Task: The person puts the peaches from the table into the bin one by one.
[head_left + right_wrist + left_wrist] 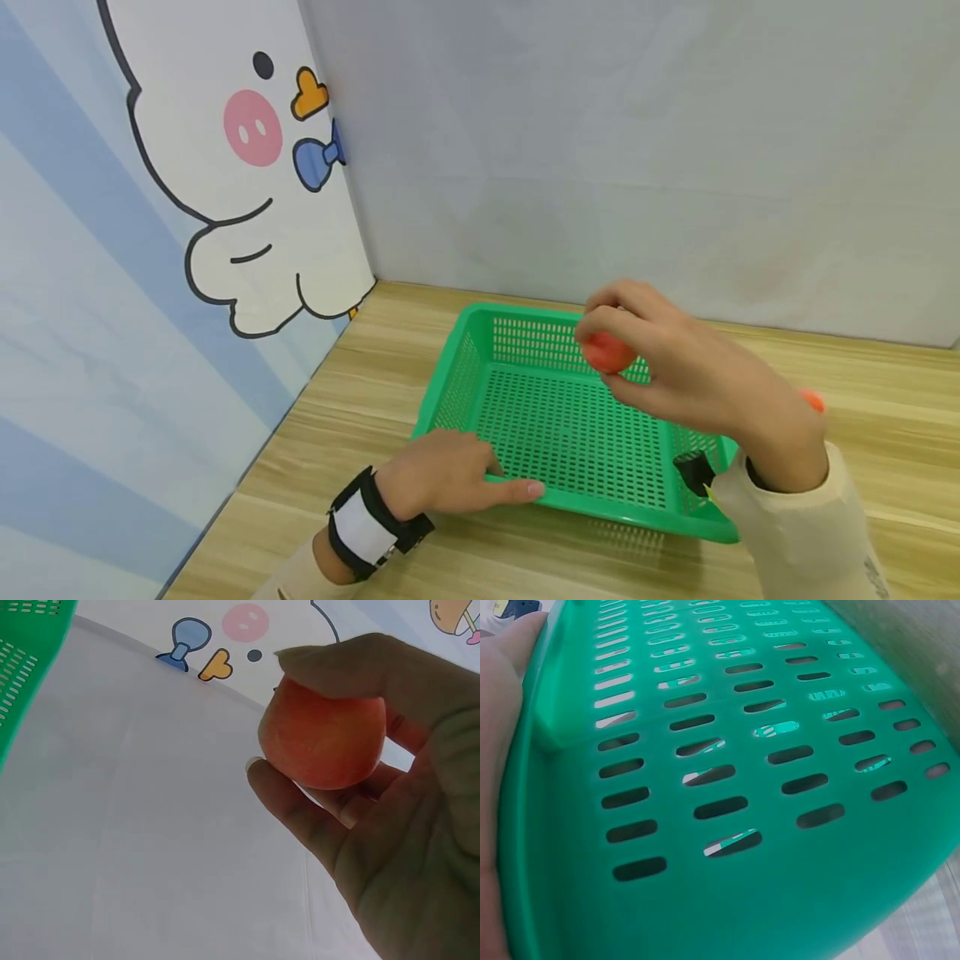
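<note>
A round orange-red fruit (606,353), peach-like in the right wrist view, is held between the thumb and fingers of my right hand (678,367). That hand is raised over the back right part of a green plastic basket (570,437), whose slotted floor shows bare. At the basket's near left corner, my left hand (450,475) grips the rim, its thumb lying along the top edge and its fingers tucked inside. Up close in the left wrist view, the basket's slotted wall (727,900) fills most of the picture.
Another orange-red thing (812,400) peeks out behind my right wrist, to the right of the basket. Wood-grain tabletop (322,433) surrounds the basket. A plain pale wall (637,167) rises behind, and a cartoon-printed panel (172,275) stands on the left.
</note>
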The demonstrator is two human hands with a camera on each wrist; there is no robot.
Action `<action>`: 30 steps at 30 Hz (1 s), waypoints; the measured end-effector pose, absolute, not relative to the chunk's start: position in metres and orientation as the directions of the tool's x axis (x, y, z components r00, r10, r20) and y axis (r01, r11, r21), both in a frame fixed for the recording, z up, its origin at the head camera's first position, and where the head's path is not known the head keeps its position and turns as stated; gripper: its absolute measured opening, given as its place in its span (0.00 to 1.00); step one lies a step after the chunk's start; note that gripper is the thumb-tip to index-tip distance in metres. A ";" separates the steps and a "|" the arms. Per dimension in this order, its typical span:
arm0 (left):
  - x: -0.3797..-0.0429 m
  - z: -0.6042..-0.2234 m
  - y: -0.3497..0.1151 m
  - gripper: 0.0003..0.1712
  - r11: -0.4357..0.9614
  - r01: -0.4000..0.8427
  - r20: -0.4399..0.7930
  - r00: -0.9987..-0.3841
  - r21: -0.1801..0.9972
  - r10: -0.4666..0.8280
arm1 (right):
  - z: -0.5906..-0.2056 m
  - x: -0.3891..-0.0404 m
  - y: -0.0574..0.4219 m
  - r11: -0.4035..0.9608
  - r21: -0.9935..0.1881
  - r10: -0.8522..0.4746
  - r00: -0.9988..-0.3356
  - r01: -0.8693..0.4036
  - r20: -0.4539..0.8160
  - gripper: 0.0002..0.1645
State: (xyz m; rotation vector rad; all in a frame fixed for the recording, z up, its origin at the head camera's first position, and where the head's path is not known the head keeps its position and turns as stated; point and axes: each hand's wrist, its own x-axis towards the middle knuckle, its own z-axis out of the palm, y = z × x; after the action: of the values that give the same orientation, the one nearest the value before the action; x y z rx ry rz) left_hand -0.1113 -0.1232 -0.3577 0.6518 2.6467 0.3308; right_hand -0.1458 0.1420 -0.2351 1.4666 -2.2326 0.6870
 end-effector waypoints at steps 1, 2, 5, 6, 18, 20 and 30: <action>-0.111 -0.358 -0.123 0.45 0.865 0.392 -0.321 -0.813 0.315 0.485 | -0.235 -0.147 0.141 0.332 -0.189 -0.735 -0.379 -0.924 0.562 0.22; -0.111 -0.358 -0.123 0.45 0.866 0.389 -0.325 -0.813 0.314 0.483 | -0.236 -0.149 0.140 0.330 -0.191 -0.734 -0.378 -0.925 0.564 0.22; -0.112 -0.358 -0.123 0.45 0.865 0.390 -0.328 -0.811 0.315 0.485 | -0.236 -0.152 0.137 0.336 -0.193 -0.726 -0.384 -0.922 0.571 0.23; -0.112 -0.358 -0.123 0.45 0.865 0.391 -0.326 -0.811 0.315 0.486 | -0.236 -0.154 0.136 0.337 -0.197 -0.723 -0.387 -0.921 0.572 0.23; -0.113 -0.356 -0.121 0.45 0.868 0.382 -0.331 -0.813 0.316 0.479 | -0.243 -0.172 0.116 0.249 -0.280 -0.752 -0.367 -0.927 0.547 0.21; -0.113 -0.356 -0.121 0.45 0.869 0.379 -0.334 -0.813 0.319 0.477 | -0.245 -0.177 0.113 0.245 -0.274 -0.757 -0.360 -0.930 0.546 0.20; -0.113 -0.356 -0.123 0.46 0.878 0.362 -0.351 -0.815 0.314 0.461 | -0.257 -0.195 0.096 0.260 -0.273 -0.792 -0.366 -0.926 0.488 0.20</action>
State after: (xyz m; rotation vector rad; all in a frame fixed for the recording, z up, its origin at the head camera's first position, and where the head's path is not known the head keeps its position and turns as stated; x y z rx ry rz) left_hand -0.1133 -0.1234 -0.3564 0.6042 2.6252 0.3260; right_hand -0.1951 0.0957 -0.2568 1.5959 -2.2805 0.7662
